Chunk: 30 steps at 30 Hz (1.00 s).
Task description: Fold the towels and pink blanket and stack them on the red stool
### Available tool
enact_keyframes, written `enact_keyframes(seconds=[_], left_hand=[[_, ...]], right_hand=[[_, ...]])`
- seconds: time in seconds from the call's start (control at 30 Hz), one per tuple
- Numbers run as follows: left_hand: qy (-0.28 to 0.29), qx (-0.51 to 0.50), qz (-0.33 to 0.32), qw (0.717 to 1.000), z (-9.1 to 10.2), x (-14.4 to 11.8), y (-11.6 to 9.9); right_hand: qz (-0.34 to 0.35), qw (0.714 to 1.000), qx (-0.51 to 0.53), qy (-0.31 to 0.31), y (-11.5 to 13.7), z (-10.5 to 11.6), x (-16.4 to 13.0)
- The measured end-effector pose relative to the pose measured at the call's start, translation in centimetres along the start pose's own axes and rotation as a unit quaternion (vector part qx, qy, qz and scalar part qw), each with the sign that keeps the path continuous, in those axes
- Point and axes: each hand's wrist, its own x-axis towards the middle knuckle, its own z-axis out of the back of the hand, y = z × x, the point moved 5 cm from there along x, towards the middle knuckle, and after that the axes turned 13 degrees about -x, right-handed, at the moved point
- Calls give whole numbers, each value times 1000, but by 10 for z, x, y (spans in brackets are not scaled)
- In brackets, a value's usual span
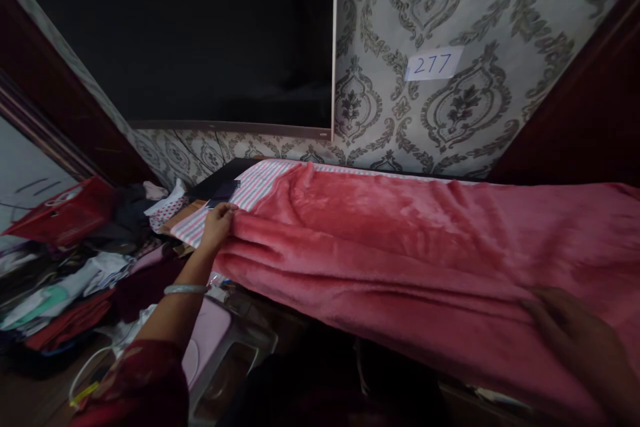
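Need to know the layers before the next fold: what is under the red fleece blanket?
A pink-and-white striped sheet shows beyond the red fleece blanket edge pinched by the left hand. Everything further under is covered.

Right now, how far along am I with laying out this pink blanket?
Done: the pink blanket already lies spread across the surface, over the striped cloth. In hand: your left hand pinches its far left edge, and your right hand rests on the near right edge, too blurred to judge the grip. Left: folds and ridges run along the front, and the striped cloth shows uncovered at the left end.

left hand (218,221) pinching (right hand (575,330) flat)
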Motion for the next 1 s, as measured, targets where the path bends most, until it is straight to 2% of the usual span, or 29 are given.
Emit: enact_keyframes(seconds=[0.07,0.1,0.17,0.23,0.27,0.37,0.43,0.5,0.57,0.63,0.8,0.93,1.0], left_hand=[[16,112,-122,986,-10,-3,-23],[52,149,-189,969,-21,-7,-36],[187,175,-277,926,-49,-19,-56],[331,173,-285,883,-78,-31,-65],[382,173,-271,866,-90,-36,-65],[473,174,-232,832,-117,-45,-61],[516,172,-221,810,-127,-48,-58],[519,170,-216,810,-130,-44,-60],[478,150,-209,840,-128,-34,-68],[459,135,-191,857,-125,-27,-77],[446,169,-163,864,-126,-35,-83],[330,208,-192,900,-125,-30,-83],[275,245,-197,908,-122,-23,-90]], right_hand=[[-2,1000,1,2,1,0,1],[-4,1000,4,3,1,-1,1],[-8,1000,13,2,-2,-3,3],[-9,1000,20,-6,-5,-6,3],[-9,1000,19,-12,-6,-7,3],[-1,999,16,-34,-2,-7,-1],[17,998,25,-55,4,-3,-2],[47,996,44,-63,11,1,1],[69,994,51,-62,15,6,8],[81,993,49,-65,15,13,19],[87,991,52,-84,16,26,41],[96,992,66,-53,18,24,50],[96,992,71,-44,18,23,54]])
